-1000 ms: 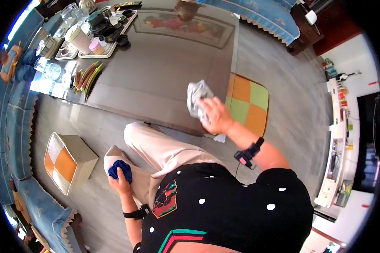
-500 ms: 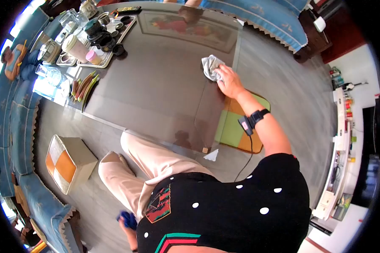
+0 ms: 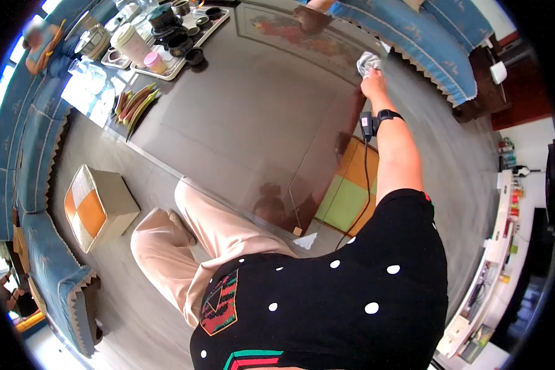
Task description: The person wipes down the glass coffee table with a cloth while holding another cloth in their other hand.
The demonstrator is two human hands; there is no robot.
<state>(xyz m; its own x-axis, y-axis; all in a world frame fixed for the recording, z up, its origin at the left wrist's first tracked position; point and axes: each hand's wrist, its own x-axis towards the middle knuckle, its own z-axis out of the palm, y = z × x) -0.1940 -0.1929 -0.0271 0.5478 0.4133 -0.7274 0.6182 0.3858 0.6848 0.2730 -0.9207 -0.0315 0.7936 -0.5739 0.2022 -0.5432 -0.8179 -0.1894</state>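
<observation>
My right hand (image 3: 374, 83) is stretched far forward, its fingers closed on a crumpled pale grey cloth (image 3: 368, 62) at the far right edge of the glass-topped table (image 3: 240, 105). A black band with a small device (image 3: 369, 125) and a cable is on my right wrist. My left hand is out of the frame, and so is the dark blue cloth. Long green and reddish pods (image 3: 135, 106) lie at the table's left side. Behind them, trays (image 3: 166, 75) carry a pale tumbler (image 3: 129, 42), a pink cup (image 3: 155, 62) and dark teaware (image 3: 168, 31).
A checkered cube stool (image 3: 98, 206) stands on the floor at the left. Another checkered seat (image 3: 342, 197) is beside the table's right edge. Blue sofas (image 3: 413, 46) line the far and left sides. A person (image 3: 43, 49) sits at the upper left.
My right hand has moved forward and right with the grey cloth to the table's far edge. My left hand, holding the blue cloth earlier, has dropped out of view.
</observation>
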